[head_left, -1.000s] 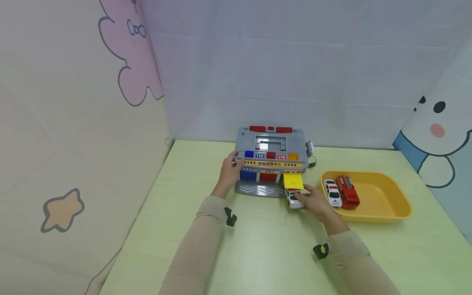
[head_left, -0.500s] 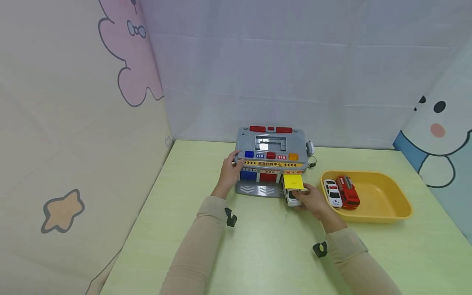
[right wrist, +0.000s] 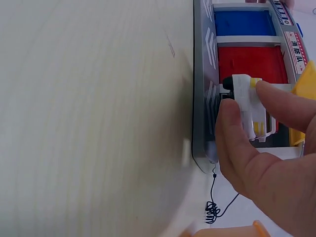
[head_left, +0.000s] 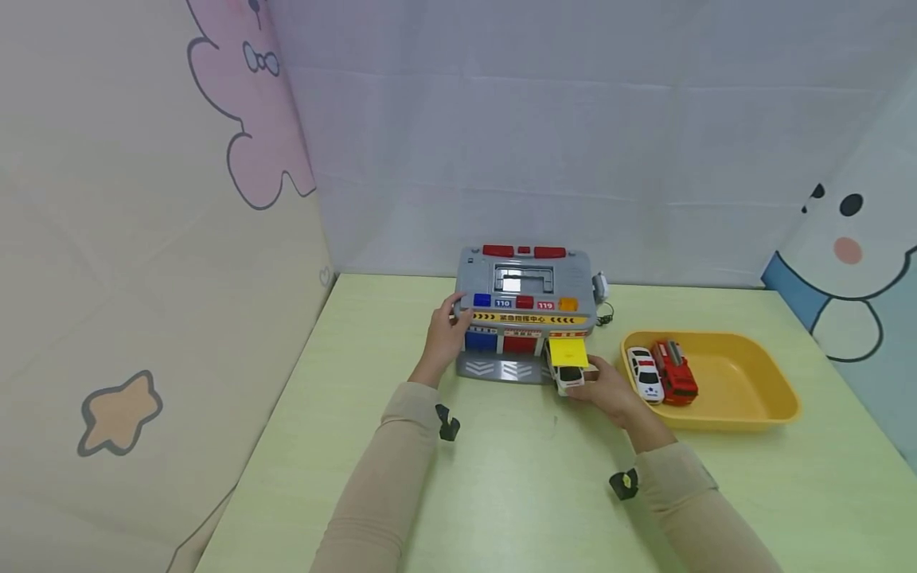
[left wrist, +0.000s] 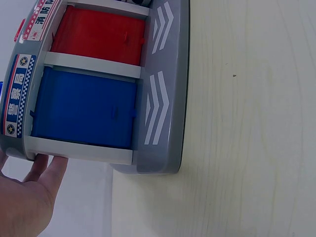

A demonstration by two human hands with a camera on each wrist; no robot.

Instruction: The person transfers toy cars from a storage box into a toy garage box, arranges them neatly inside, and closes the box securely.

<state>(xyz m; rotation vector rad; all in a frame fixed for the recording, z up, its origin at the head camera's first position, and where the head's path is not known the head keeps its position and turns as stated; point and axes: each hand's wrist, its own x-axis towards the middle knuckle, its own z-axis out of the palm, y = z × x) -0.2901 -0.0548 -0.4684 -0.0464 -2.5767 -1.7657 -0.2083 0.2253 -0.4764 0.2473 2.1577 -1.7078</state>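
A grey toy emergency station (head_left: pixel 476 274) stands on the table, with a blue door (left wrist: pixel 84 106), a red door (left wrist: pixel 98 34) and a raised yellow door (head_left: pixel 568 352) along its front. My left hand (head_left: pixel 442 338) grips the station's left end, thumb at the front edge. Under the yellow door, a white toy car (head_left: pixel 571 377) sits partly inside the right bay, its rear end sticking out over the ramp. My right hand (head_left: pixel 612 395) pinches that end; the right wrist view has the thumb and fingers on opposite sides of it. The car's front is hidden.
A yellow tray (head_left: pixel 745 422) lies to the right, holding a white toy police car (head_left: pixel 647 376) and a red toy fire truck (head_left: pixel 675 374). A coiled dark cord (right wrist: pixel 212 212) hangs at the station's right end. Fabric walls rise behind and at both sides.
My right hand has moved the white toy car a little farther into the bay, and its fingers have shifted toward the car's rear. My left hand stays on the station.
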